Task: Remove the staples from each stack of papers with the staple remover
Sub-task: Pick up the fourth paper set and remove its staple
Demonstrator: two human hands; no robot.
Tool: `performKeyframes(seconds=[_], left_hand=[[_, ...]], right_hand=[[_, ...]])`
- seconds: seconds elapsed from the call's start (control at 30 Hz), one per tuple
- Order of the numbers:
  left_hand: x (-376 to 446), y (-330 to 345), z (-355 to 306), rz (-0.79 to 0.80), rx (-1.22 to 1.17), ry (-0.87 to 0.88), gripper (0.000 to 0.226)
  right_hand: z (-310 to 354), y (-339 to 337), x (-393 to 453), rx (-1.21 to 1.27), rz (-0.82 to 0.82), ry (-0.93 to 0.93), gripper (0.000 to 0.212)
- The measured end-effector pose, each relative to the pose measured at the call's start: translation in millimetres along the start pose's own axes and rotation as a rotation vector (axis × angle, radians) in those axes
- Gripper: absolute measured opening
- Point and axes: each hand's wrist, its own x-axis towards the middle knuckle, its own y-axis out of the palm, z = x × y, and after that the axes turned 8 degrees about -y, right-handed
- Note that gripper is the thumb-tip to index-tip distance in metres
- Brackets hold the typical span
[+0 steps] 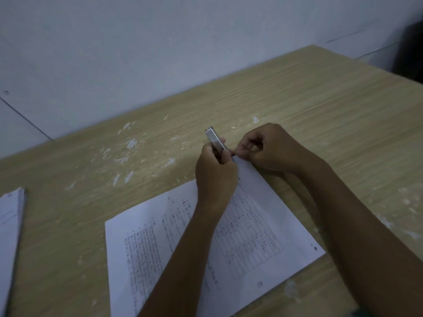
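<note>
A printed stack of papers (258, 216) lies on the wooden table (320, 106) in front of me, turned at an angle. My left hand (215, 175) grips a slim silver staple remover (216, 140), its far end sticking up past my fingers and its tip down at the stack's far corner. My right hand (267, 147) pinches at that same corner, its fingertips touching the tool's tip. The staple itself is hidden by my fingers.
A second stack of papers (10, 227) lies at the table's left edge. White scuff marks (130, 145) spot the tabletop beyond my hands. A pale wall rises behind the table, and a dark object (409, 49) stands at the far right.
</note>
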Motion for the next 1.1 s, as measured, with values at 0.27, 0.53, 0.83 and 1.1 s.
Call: performKeyframes(seconds=[0.27, 0.53, 0.83, 1.1], left_hand=[[-0.1, -3.4, -2.2, 0.004, -0.057, -0.036, 0.032], [5.4, -24.3, -9.7, 0.079, -0.204, -0.114, 0.026], [28.1, -57.8, 13.0, -0.141, 0.411, 0.269, 0.042], [26.4, -61.9, 20.5, -0.143, 0.616, 0.348, 0.029]], right_hand=[[-0.8, -0.4, 1.0, 0.012, -0.005, -0.011, 0.001], [-5.7, 1.0, 0.9, -0.011, 0.017, 0.024, 0.003], [-5.8, -0.8, -0.3, 0.035, 0.033, 0.02, 0.002], [-8.9, -0.2, 0.8, 0.033, 0.042, 0.015, 0.001]])
